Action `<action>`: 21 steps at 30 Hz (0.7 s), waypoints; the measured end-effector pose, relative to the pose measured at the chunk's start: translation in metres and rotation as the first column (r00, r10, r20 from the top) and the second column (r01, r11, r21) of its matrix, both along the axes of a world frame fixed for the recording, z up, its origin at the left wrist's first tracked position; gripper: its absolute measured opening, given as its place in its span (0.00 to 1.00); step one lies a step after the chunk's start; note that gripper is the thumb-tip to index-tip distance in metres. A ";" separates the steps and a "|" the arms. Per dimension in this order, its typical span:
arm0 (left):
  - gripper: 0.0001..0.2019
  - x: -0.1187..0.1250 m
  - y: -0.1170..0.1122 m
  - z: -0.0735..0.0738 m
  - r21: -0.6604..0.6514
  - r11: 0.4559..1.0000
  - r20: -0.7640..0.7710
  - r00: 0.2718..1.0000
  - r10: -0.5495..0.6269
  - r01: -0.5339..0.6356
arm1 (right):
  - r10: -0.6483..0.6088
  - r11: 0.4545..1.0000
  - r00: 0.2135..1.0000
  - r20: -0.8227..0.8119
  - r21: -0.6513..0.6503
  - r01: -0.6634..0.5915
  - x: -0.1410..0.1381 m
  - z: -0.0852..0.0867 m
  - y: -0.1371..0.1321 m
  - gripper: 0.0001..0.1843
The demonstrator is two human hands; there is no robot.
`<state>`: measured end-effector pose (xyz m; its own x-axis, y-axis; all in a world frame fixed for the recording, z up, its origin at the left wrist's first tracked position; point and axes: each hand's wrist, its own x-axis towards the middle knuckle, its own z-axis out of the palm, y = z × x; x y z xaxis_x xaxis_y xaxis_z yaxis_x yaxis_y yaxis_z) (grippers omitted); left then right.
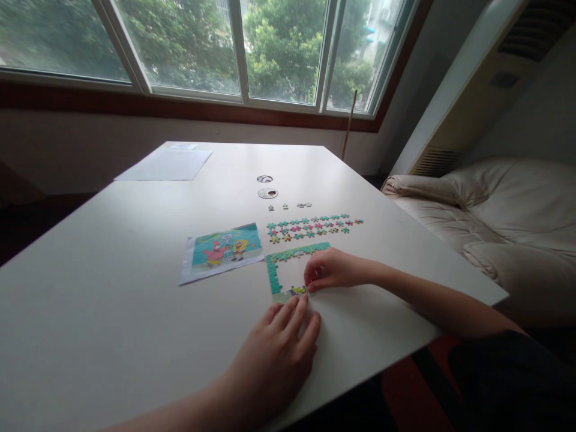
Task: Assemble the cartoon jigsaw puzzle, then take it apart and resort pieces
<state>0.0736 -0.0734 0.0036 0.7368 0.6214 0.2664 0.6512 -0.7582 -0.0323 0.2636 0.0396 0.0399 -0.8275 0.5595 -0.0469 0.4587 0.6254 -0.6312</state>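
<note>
A jigsaw puzzle frame (273, 277) lies on the white table, its green and teal edge pieces joined around a bare middle. My left hand (283, 348) rests palm down just below it, fingers extended and fingertips touching the bottom edge. Over the right side of the frame, my right hand (335, 268) has its fingers curled, with thumb and fingertips close together at the lower edge. Whatever is between those fingertips is hidden. Loose puzzle pieces (308, 227) lie in rows beyond the frame. To its left is a printed cartoon picture (225, 247) on paper.
A few small grey pieces (285, 206) and two round discs (268, 193) lie farther back on the table (112, 288). White sheets (166, 165) are at the far left corner. A beige sofa (495, 198) stands right of the table, and windows (283, 54) are behind.
</note>
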 end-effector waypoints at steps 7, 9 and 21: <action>0.15 -0.002 0.001 0.002 -0.021 1.000 -0.030 1.000 -0.008 0.007 | 0.040 0.999 0.999 -0.029 -0.028 -0.041 0.007 0.000 0.002 0.11; 0.16 -0.002 0.001 0.002 -0.024 1.000 -0.027 1.000 -0.008 0.007 | 0.041 0.999 0.999 -0.034 0.007 -0.041 0.008 0.001 0.001 0.11; 0.15 0.000 0.001 0.004 -0.022 1.000 -0.027 1.000 -0.008 0.008 | 0.081 0.994 0.994 -0.069 0.079 -0.076 0.007 -0.002 -0.001 0.06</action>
<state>0.0736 -0.0722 0.0079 0.7487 0.6209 0.2322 0.6441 -0.7642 -0.0332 0.2703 0.0381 0.0380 -0.8686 0.4924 0.0546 0.3613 0.7051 -0.6101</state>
